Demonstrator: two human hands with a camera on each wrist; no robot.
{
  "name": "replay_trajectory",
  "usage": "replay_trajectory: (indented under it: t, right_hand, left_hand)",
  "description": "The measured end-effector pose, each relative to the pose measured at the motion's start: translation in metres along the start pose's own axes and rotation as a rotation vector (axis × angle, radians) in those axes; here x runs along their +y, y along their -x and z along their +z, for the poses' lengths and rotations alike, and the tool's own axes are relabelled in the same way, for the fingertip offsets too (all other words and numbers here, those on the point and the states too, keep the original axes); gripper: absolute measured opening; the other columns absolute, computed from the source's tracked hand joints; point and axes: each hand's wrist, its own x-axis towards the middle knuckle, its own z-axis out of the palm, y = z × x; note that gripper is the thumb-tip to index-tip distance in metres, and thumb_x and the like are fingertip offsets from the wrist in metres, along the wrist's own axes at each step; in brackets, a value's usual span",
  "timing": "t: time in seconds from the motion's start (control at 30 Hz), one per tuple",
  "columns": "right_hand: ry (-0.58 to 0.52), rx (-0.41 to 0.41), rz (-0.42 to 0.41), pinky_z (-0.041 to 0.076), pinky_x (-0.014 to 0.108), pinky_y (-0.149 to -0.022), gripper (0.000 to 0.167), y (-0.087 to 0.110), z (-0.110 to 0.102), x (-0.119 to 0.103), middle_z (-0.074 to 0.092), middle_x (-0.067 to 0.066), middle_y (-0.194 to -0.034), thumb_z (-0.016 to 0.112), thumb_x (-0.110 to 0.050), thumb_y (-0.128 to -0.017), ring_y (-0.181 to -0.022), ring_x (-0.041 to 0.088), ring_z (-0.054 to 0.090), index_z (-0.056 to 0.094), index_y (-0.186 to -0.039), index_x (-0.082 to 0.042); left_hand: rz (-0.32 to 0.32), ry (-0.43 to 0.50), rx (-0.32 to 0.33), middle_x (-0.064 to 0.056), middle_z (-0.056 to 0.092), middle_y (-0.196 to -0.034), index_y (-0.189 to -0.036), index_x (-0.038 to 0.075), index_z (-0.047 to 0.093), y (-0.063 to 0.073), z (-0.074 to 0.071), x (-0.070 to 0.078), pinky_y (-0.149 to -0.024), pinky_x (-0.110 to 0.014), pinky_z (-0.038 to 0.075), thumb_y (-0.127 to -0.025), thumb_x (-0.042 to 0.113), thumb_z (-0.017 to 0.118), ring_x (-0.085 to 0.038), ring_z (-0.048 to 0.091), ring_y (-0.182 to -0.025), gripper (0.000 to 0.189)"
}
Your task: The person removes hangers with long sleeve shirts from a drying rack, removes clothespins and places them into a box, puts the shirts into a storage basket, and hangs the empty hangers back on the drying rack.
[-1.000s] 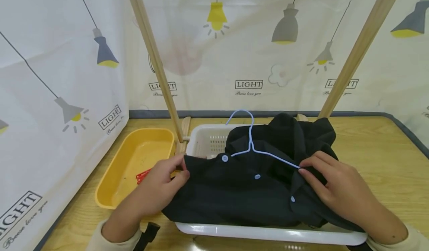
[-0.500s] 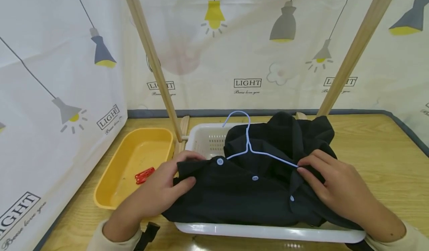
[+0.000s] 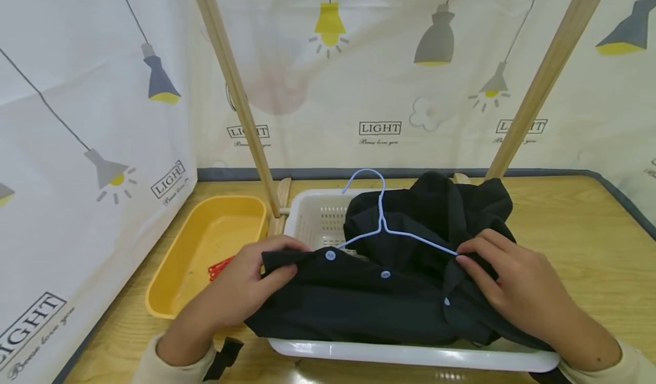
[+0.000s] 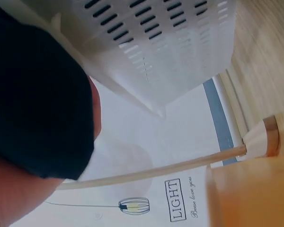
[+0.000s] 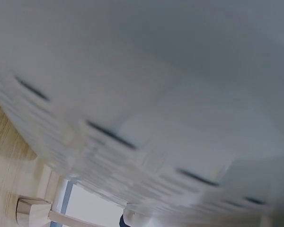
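A black shirt (image 3: 353,310) with light blue buttons lies bunched over a white basket (image 3: 307,219). A light blue wire hanger (image 3: 381,201) lies on it, hook toward the back. Its left arm runs down behind the shirt's buttoned edge, where its end is hidden. My left hand (image 3: 246,281) grips the shirt's left edge between thumb and fingers; in the left wrist view the dark cloth (image 4: 38,99) covers most of the fingers. With thumb and forefinger, my right hand (image 3: 517,287) pinches the right end of the hanger together with the cloth there. Only the basket's side (image 5: 132,94) fills the right wrist view.
Left of the basket stands a yellow tray (image 3: 205,219) with red clips (image 3: 219,268) in it, partly behind my left hand. Two wooden poles (image 3: 233,76) rise behind the basket. A lamp-printed cloth (image 3: 384,76) hangs at the back and left of the wooden table (image 3: 579,241).
My left hand has shifted its grip on the shirt's edge and drawn it left and down, baring more of the hanger's left arm. The right hand has stayed in place.
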Motion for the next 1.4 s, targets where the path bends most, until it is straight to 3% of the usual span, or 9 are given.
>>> replay_trajectory:
  t: [0.2,0.4,0.77,1.03,1.4]
  right_hand:
    - [-0.010,0.021,-0.005,0.032,0.012,-0.049,0.017,0.001,-0.001,0.002,0.061,-0.010,-0.090,0.080,-0.012,-0.082,-0.057,-0.007,0.039,0.070,-0.095,-0.018]
    - [0.005,0.020,0.007,0.032,0.013,-0.049,0.021,0.000,-0.001,0.002,0.062,-0.009,-0.089,0.082,-0.009,-0.078,-0.057,-0.006,0.041,0.070,-0.094,-0.017]
    - [0.024,0.016,0.027,0.032,0.014,-0.048,0.024,-0.001,-0.001,0.003,0.063,-0.008,-0.088,0.083,-0.007,-0.076,-0.055,-0.006,0.040,0.070,-0.094,-0.017]
    - [0.030,-0.004,0.041,0.035,0.021,-0.047,0.024,-0.001,-0.001,0.004,0.063,-0.007,-0.088,0.082,-0.007,-0.076,-0.055,-0.005,0.040,0.070,-0.094,-0.017]
    - [0.026,-0.016,0.018,0.034,0.018,-0.049,0.019,-0.001,-0.002,0.007,0.062,-0.008,-0.089,0.080,-0.011,-0.080,-0.057,-0.005,0.040,0.070,-0.096,-0.017]
  left_hand:
    - [0.035,0.000,-0.003,0.007,0.068,-0.121,-0.121,0.020,0.065,0.000,-0.003,-0.004,-0.103,-0.037,0.048,-0.096,0.014,0.063,-0.012,0.061,-0.111,0.026]
    - [0.019,0.008,0.009,0.007,0.068,-0.117,-0.119,0.020,0.065,-0.001,-0.002,-0.006,-0.102,-0.035,0.049,-0.095,0.011,0.064,-0.012,0.061,-0.107,0.025]
    - [0.087,0.075,0.116,0.004,0.067,-0.093,-0.104,0.016,0.064,-0.007,0.012,-0.017,-0.083,-0.027,0.050,-0.094,0.010,0.065,-0.012,0.062,-0.086,0.012]
    - [0.051,0.077,0.164,0.004,0.065,-0.089,-0.100,0.017,0.064,-0.009,0.019,-0.020,-0.081,-0.026,0.050,-0.095,0.011,0.064,-0.012,0.062,-0.084,0.007]
    - [0.045,0.097,0.231,0.001,0.065,-0.083,-0.094,0.012,0.066,-0.011,0.023,-0.023,-0.074,-0.026,0.049,-0.095,0.012,0.059,-0.011,0.060,-0.078,0.007]
